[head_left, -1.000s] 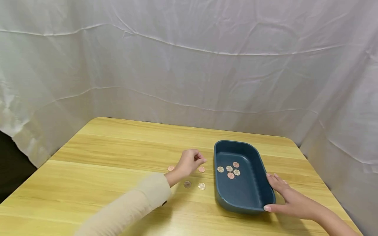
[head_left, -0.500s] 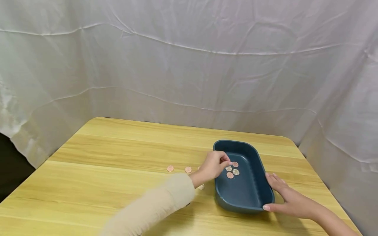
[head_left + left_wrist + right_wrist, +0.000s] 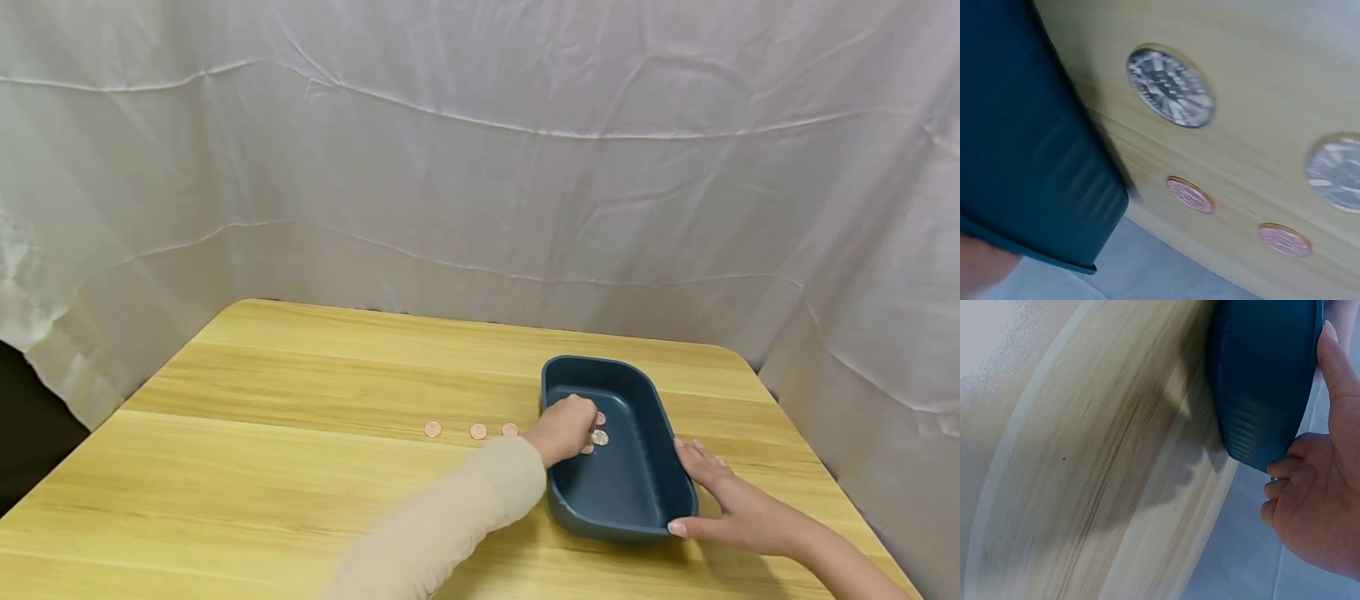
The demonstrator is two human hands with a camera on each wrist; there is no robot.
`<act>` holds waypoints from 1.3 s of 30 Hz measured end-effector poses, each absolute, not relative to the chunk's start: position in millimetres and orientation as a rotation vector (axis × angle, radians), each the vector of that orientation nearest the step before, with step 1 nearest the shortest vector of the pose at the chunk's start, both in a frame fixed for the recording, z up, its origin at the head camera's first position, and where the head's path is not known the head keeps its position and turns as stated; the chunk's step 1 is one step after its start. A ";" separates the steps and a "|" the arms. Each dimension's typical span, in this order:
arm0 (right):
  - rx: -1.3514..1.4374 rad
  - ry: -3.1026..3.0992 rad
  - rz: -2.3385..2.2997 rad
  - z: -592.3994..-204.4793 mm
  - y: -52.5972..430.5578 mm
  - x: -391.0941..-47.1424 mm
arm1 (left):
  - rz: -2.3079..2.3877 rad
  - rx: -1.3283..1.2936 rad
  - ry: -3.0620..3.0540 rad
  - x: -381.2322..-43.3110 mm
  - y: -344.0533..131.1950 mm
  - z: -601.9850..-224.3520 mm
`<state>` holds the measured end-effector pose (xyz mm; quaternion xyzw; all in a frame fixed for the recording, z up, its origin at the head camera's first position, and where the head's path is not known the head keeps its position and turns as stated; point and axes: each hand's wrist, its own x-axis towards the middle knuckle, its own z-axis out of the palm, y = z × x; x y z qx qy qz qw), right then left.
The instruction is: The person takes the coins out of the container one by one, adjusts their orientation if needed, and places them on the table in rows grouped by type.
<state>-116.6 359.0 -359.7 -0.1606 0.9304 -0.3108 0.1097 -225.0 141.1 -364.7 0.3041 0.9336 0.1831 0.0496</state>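
My left hand (image 3: 566, 427) reaches over the left rim into a dark blue tray (image 3: 611, 492), knuckles up and fingers bent downward among the coins. Its fingertips are hidden, so I cannot tell whether they hold a coin. A pale gold coin (image 3: 600, 437) and a copper coin (image 3: 600, 418) show beside the fingers. Only a patch of that hand (image 3: 982, 265) appears in the left wrist view, past the tray's outer wall. My right hand (image 3: 738, 508) holds the tray's right near corner, thumb along the rim and fingers against the outer side (image 3: 1310, 500).
Left of the tray, copper coins (image 3: 478, 431) lie in a row on the wooden table (image 3: 300, 392). Two silver-looking coins (image 3: 1171, 86) lie nearer, hidden behind my sleeve (image 3: 457, 517) in the head view. A pale cloth (image 3: 480, 167) hangs behind the table.
My left hand has moved right from above the table coins, over the rim and down into the tray. The right hand and the tray stay about where they were.
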 end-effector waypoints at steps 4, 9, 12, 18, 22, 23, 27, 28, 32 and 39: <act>-0.479 2.723 -0.951 -362.1 359.2 -116.0 | 0.309 0.888 2.925 -227.6 149.9 -370.1; -0.480 2.724 -0.979 -364.9 359.4 -115.0 | 0.267 0.783 2.966 -227.5 155.0 -373.8; -0.482 2.727 -0.983 -365.2 359.3 -115.1 | 0.222 0.741 2.995 -226.4 156.4 -374.4; -0.489 2.733 -0.970 -363.3 358.4 -115.7 | 0.168 0.694 3.018 -226.0 159.4 -376.0; -0.496 2.743 -0.945 -361.5 357.9 -116.2 | 0.196 0.669 2.998 -227.3 160.9 -376.2; -0.493 2.745 -0.939 -361.3 357.9 -116.3 | 0.205 0.665 2.990 -227.7 161.1 -376.4; -0.486 2.745 -0.938 -361.1 358.2 -116.4 | 0.225 0.672 2.960 -228.8 161.4 -376.7; -0.486 2.745 -0.940 -361.3 358.4 -116.3 | 0.236 0.676 2.955 -229.0 161.3 -376.8; -0.490 2.731 -0.971 -363.1 359.6 -115.6 | 0.306 0.671 2.949 -230.5 161.5 -377.1; -0.496 2.732 -0.986 -365.4 361.1 -114.5 | 0.397 0.695 2.923 -231.9 160.8 -374.4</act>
